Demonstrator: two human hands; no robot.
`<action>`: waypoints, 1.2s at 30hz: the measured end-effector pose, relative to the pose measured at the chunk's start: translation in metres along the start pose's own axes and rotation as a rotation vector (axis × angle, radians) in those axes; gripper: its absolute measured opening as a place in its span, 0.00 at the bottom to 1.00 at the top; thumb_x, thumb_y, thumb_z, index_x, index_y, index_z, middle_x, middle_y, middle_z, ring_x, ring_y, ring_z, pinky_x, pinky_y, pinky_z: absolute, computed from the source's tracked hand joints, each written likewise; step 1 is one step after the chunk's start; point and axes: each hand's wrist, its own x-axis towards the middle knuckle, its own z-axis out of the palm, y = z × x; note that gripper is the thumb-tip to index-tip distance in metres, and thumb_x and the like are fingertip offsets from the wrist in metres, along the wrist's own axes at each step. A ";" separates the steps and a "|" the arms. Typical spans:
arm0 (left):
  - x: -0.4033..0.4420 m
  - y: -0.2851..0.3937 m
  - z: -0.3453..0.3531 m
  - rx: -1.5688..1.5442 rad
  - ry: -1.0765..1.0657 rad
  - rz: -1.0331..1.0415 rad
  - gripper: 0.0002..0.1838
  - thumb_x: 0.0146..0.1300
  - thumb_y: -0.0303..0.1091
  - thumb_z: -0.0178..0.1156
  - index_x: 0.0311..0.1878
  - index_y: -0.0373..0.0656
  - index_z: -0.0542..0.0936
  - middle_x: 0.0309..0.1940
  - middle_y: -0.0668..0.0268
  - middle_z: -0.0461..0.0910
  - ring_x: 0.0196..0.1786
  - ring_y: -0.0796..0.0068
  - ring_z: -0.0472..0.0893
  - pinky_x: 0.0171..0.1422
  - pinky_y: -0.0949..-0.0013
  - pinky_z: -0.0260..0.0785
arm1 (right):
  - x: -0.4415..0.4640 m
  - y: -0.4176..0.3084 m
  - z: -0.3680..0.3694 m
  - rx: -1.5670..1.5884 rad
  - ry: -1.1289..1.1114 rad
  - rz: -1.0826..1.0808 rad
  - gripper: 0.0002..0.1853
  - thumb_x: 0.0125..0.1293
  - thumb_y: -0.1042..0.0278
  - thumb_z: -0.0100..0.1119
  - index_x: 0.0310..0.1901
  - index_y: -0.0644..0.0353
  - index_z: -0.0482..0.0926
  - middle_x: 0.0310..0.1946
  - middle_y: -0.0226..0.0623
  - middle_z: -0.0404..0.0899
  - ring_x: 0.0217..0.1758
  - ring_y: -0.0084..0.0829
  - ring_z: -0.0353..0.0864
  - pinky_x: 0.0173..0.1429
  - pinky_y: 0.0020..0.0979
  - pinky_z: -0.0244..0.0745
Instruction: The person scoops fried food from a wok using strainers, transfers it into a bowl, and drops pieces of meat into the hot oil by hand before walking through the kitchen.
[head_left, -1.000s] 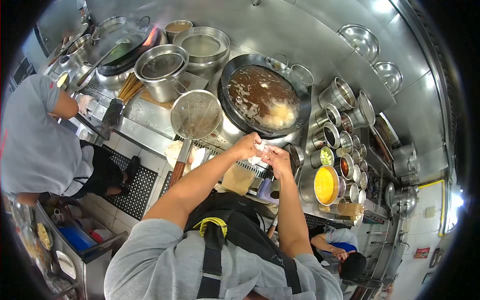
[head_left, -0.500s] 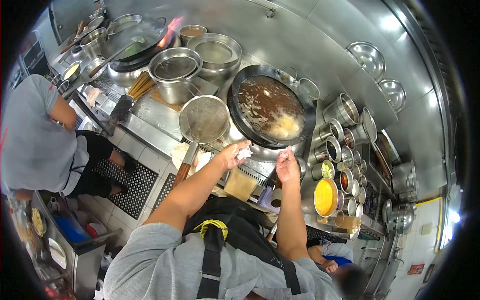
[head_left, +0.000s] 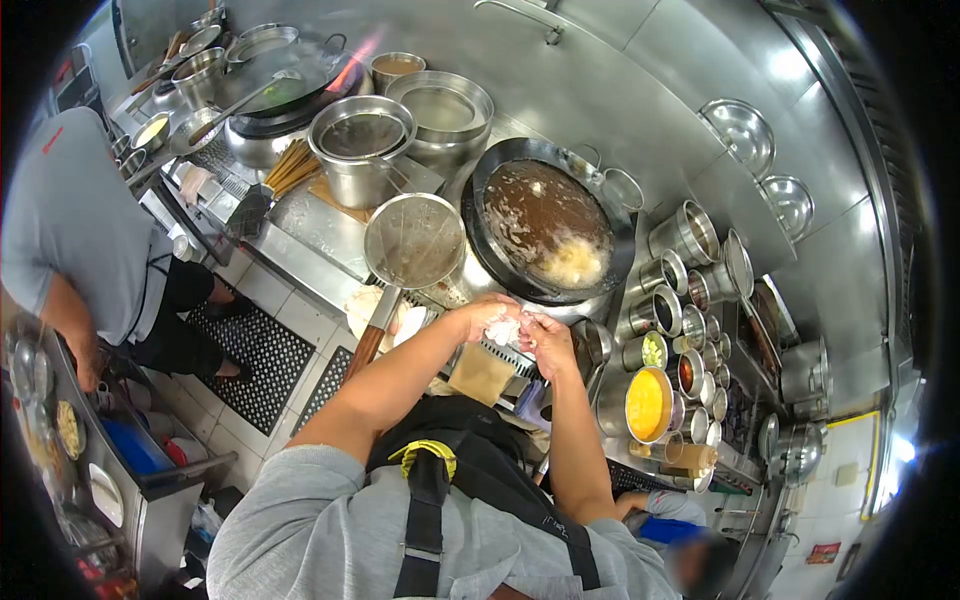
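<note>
My left hand is closed around pale, white-coated pieces of food, whose kind I cannot make out. Against those same pieces, the fingers of my right hand are pinched. Both hands meet just in front of the black wok, below its near rim. In the wok, dark oil bubbles, and a pale yellow frothy patch floats near the front right. A round mesh strainer with a wooden handle rests left of the wok, close to my left forearm.
Several metal containers stand on the right, including one of yellow liquid. A steel pot stands behind the strainer. Flame rises by a second wok at back left. A co-worker in a grey shirt stands left; another person is lower right.
My right hand has moved left from the wok's near edge to meet my left hand at the white-coated pieces. The left co-worker's arm has swung down toward the side counter.
</note>
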 end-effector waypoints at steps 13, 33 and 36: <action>-0.010 -0.003 0.004 -0.090 0.154 -0.062 0.08 0.58 0.36 0.64 0.38 0.46 0.79 0.30 0.67 0.83 0.26 0.76 0.82 0.17 0.74 0.67 | 0.005 -0.007 -0.053 0.764 0.137 -0.085 0.04 0.64 0.71 0.60 0.35 0.54 0.74 0.30 0.35 0.80 0.29 0.26 0.78 0.32 0.25 0.75; -0.007 -0.014 0.029 -0.389 0.107 0.003 0.05 0.60 0.38 0.61 0.39 0.55 0.77 0.30 0.69 0.82 0.28 0.77 0.81 0.23 0.71 0.70 | 0.022 -0.012 -0.033 -0.532 0.656 -0.648 0.20 0.71 0.60 0.53 0.23 0.65 0.73 0.16 0.29 0.71 0.20 0.20 0.65 0.26 0.29 0.62; -0.007 -0.013 0.020 -0.481 0.096 0.093 0.11 0.61 0.32 0.61 0.46 0.48 0.76 0.34 0.65 0.82 0.35 0.70 0.83 0.36 0.67 0.77 | 0.028 -0.079 -0.025 -0.298 0.546 -0.719 0.16 0.69 0.61 0.56 0.24 0.59 0.72 0.17 0.24 0.68 0.18 0.17 0.59 0.22 0.25 0.54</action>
